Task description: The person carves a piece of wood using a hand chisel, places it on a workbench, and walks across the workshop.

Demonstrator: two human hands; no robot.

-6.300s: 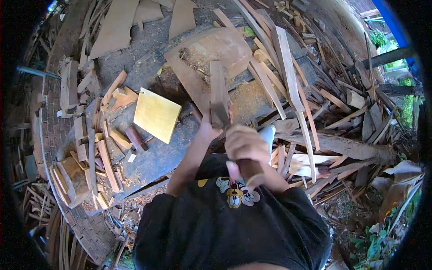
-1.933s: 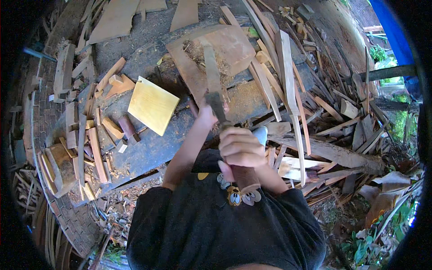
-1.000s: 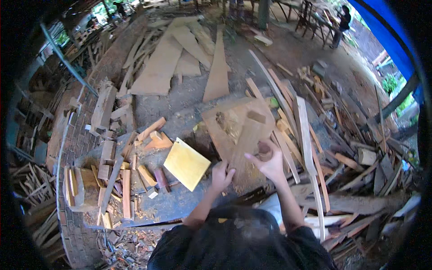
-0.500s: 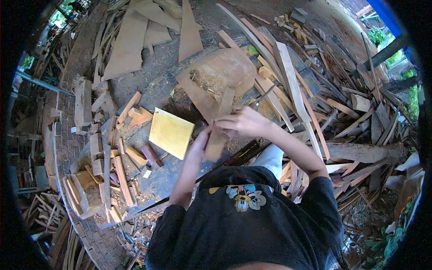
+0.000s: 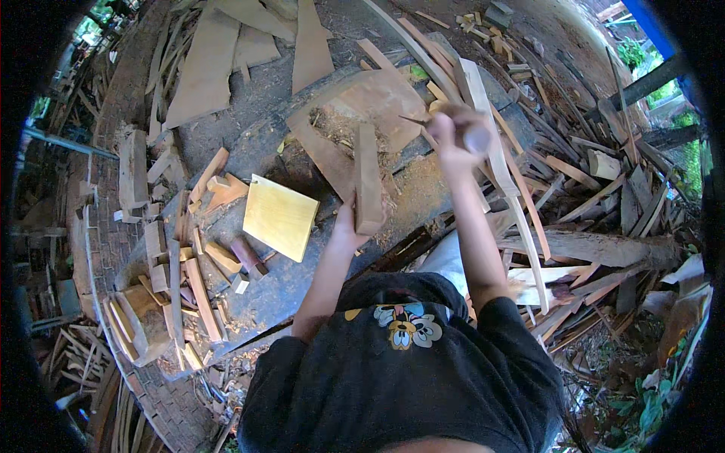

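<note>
My left hand is closed around the lower end of a squared wooden block, which stands tilted over the bench. Up to the right, my right hand grips a tool blurred by motion. Its dark thin tip points left, and a pale round end shows at the other side; its exact kind is unclear. Left of the block lies a yellow square board. Beyond the block is a brown flat board strewn with wood shavings.
Wood offcuts and a dark reddish cylinder lie at the left. Long pale strips run along the right, beside a heap of scrap wood. Large thin sheets lie at the far left.
My right hand has left the block and swung up and to the right with the tool. The block now stands more upright in my left hand.
</note>
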